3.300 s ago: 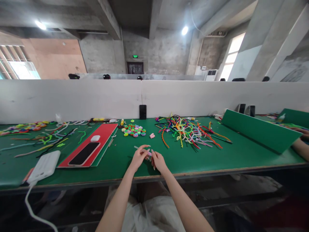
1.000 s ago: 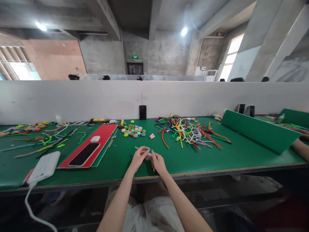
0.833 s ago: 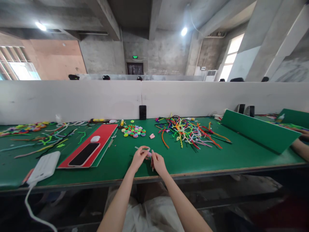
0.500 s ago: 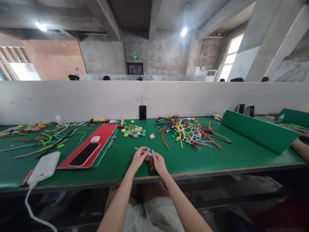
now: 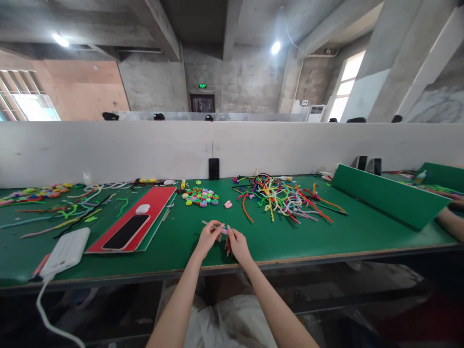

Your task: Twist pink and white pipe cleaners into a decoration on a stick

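Close together above the table's front edge, my left hand (image 5: 209, 238) and my right hand (image 5: 238, 244) both pinch a lilac pipe cleaner (image 5: 224, 231). A pale end of it sticks out to the left past my left fingers. The rest of its shape is small and partly hidden by my fingertips. Beyond my hands lies a small pink folded piece (image 5: 228, 204). To its left is a cluster of small colourful flower-like pieces (image 5: 203, 196). A tangled heap of many-coloured pipe cleaners (image 5: 282, 195) spreads on the right.
On the green table (image 5: 290, 244) a red board (image 5: 155, 198) carries a phone (image 5: 126, 232) and a white case (image 5: 142, 209). A white power bank (image 5: 68, 249) trails a cable off the edge. A green board (image 5: 387, 195) stands at right, with another person's arm (image 5: 449, 224) beyond.
My hands stay in almost the same place, still pinching the lilac pipe cleaner. Only a slight shift of the fingertips shows.
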The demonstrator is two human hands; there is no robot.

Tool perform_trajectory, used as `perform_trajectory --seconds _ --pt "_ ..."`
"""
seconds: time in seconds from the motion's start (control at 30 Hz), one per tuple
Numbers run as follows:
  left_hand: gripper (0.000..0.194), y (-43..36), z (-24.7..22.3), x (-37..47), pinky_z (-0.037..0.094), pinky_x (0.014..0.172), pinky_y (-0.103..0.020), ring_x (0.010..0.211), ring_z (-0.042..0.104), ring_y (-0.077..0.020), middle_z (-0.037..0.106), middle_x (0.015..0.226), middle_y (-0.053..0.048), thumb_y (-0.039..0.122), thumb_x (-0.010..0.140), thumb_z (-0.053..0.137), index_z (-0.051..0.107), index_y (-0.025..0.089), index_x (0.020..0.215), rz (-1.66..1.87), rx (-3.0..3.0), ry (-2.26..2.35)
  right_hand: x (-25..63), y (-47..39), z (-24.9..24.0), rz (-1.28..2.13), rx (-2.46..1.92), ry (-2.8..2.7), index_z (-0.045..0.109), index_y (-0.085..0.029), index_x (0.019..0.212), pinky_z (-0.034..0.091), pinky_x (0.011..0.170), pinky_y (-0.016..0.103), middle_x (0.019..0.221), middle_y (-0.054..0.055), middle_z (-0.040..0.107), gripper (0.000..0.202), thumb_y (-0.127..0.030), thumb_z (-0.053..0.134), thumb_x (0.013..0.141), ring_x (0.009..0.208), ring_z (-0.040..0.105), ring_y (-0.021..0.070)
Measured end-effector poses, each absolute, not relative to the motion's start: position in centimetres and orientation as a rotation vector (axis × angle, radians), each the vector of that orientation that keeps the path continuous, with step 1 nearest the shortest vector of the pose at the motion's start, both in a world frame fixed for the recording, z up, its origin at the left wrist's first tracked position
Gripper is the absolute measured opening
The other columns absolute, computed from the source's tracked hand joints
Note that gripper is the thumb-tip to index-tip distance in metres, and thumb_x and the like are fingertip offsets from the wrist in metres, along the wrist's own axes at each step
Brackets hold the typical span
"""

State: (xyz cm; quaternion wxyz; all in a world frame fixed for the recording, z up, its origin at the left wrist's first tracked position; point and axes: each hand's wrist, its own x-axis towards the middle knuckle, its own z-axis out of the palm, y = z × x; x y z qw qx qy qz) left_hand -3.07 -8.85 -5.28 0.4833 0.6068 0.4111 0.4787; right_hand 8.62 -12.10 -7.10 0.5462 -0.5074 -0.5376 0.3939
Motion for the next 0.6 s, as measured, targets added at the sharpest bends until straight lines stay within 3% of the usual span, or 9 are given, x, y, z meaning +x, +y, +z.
perform_trajectory --seconds 0.6 --pt "0.024 -8.64 -5.42 -3.3 0.041 0.052 -0.021 0.051 0.05 -0.0101 0.054 0.057 0.003 0.036 0.067 0.059 0.054 0.015 0.078 1.164 1.49 1.007 8.63 -12.04 -7.38 0.919 -1.192 -1.272 0.041 -0.019 0.055 0.027 0.024 0.016 0.039 -0.006 0.046 0.04 -0.05 0.035 0.081 0.024 0.04 0.007"
